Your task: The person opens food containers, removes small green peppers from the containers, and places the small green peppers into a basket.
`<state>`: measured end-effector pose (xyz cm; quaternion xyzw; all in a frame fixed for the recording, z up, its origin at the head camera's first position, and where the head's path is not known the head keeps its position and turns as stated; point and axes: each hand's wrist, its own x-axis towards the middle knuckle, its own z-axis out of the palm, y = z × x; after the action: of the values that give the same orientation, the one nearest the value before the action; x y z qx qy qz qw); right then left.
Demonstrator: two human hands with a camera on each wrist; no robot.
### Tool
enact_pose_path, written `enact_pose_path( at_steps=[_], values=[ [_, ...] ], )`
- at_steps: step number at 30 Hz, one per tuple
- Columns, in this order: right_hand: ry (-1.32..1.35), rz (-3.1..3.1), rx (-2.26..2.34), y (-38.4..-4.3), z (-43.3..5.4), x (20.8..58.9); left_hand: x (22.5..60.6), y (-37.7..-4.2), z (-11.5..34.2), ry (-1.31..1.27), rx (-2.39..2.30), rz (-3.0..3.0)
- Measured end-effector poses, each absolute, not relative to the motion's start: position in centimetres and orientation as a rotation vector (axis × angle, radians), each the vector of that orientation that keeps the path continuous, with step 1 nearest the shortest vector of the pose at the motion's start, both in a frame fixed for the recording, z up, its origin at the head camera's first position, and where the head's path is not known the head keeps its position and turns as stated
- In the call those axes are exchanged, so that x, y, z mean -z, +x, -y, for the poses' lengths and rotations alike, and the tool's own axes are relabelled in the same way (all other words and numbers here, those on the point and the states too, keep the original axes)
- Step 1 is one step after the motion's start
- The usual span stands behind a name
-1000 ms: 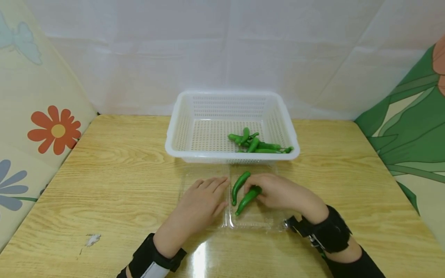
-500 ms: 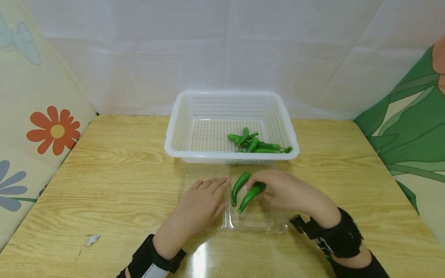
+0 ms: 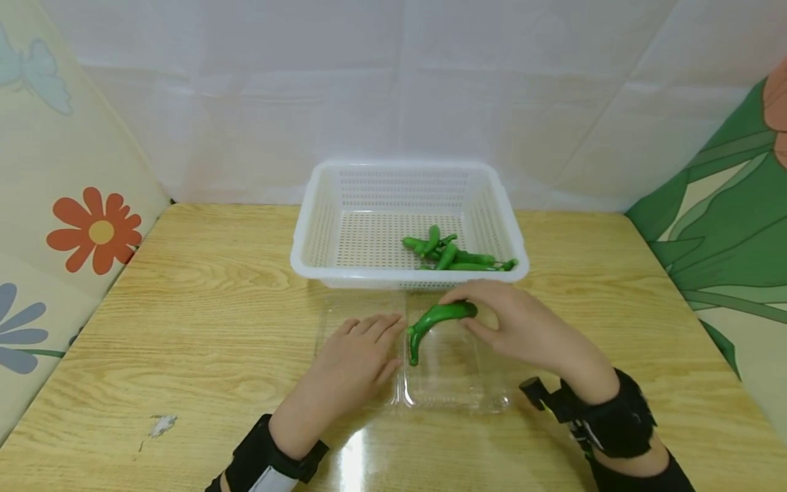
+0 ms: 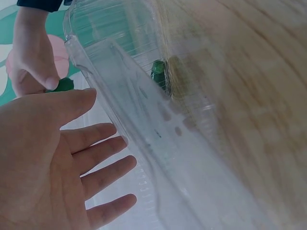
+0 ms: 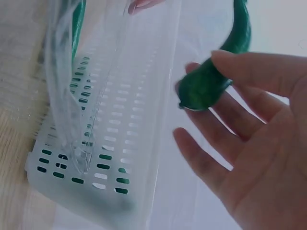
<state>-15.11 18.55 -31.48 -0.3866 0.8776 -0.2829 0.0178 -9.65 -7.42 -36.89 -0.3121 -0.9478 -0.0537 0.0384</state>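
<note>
A curved green chili pepper is pinched between the thumb and fingers of my right hand, above the right half of a clear plastic clamshell box. In the right wrist view the thumb presses on the held pepper. Another green pepper lies in the box along the middle ridge, its upper end hidden by the held one. My left hand extends over the box's left half, fingers straight and reaching to the ridge. The left wrist view shows that hand with spread fingers beside the box wall.
A white perforated basket stands just behind the box, with several green peppers heaped in its front right corner. Beneath is a wood-grain table with a worn spot at front left. A white sheet hangs behind.
My right hand has lifted the pepper and moved it back and to the right, turning it from slanting to nearly level. My left hand stays where it was.
</note>
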Motion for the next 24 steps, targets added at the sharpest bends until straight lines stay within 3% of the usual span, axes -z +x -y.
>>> enact_pose_path(
  at_steps=[11,24],
  values=[
    [-1.331,-2.835,0.979,-15.58,-18.74,31.81,36.9,-9.62,7.39,-0.969,0.151,2.898],
    [-1.244,-2.919,0.993,-15.67,-18.55,32.08,36.83,-9.62,7.31,-0.964,0.149,2.913]
  ],
)
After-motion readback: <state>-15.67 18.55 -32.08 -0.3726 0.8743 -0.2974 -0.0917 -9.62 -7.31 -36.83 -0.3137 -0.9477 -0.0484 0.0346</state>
